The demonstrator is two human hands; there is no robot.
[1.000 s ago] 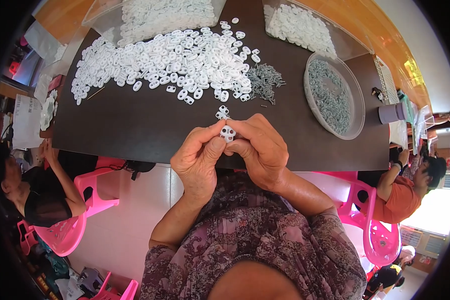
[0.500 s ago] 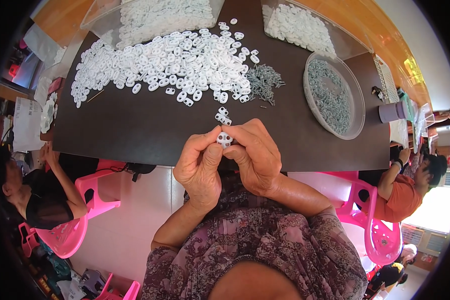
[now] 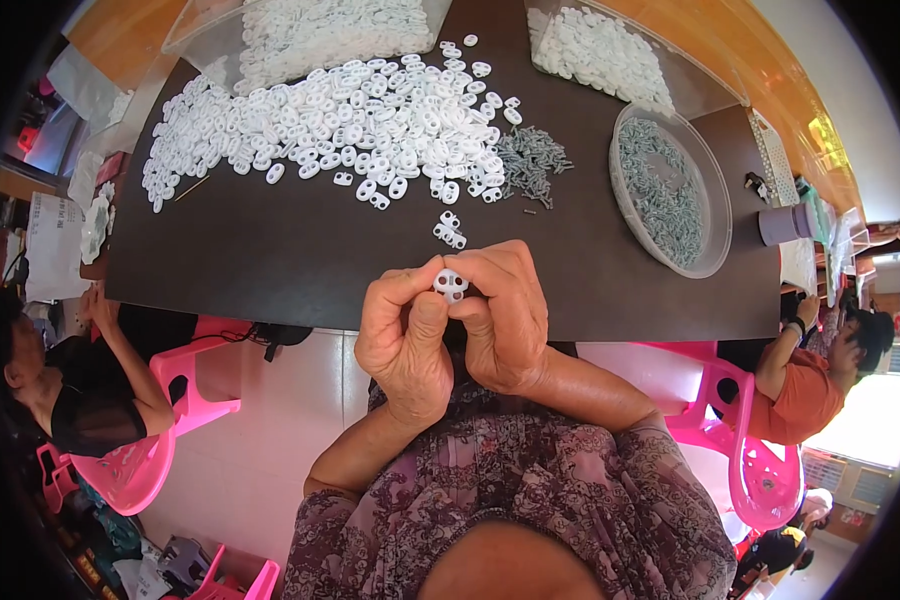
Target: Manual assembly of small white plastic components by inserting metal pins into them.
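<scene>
Right now, left hand (image 3: 402, 340) and right hand (image 3: 507, 325) both pinching a small white piece (image 3: 451, 284), near side of the dark table (image 3: 300, 250), far-left clear bin (image 3: 202, 42) loaded with white pieces (image 3: 335, 35), far-right clear bin (image 3: 698, 82) partly filled, round tub (image 3: 713, 235) at right holding grey pins (image 3: 660, 190).

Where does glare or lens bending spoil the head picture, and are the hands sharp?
Head view: the bright opening at right is washed out white; head view: the near edge of the table curves and the corners go black; head view: left hand and right hand look fairly sharp, holes showing in the white piece they hold.
</scene>
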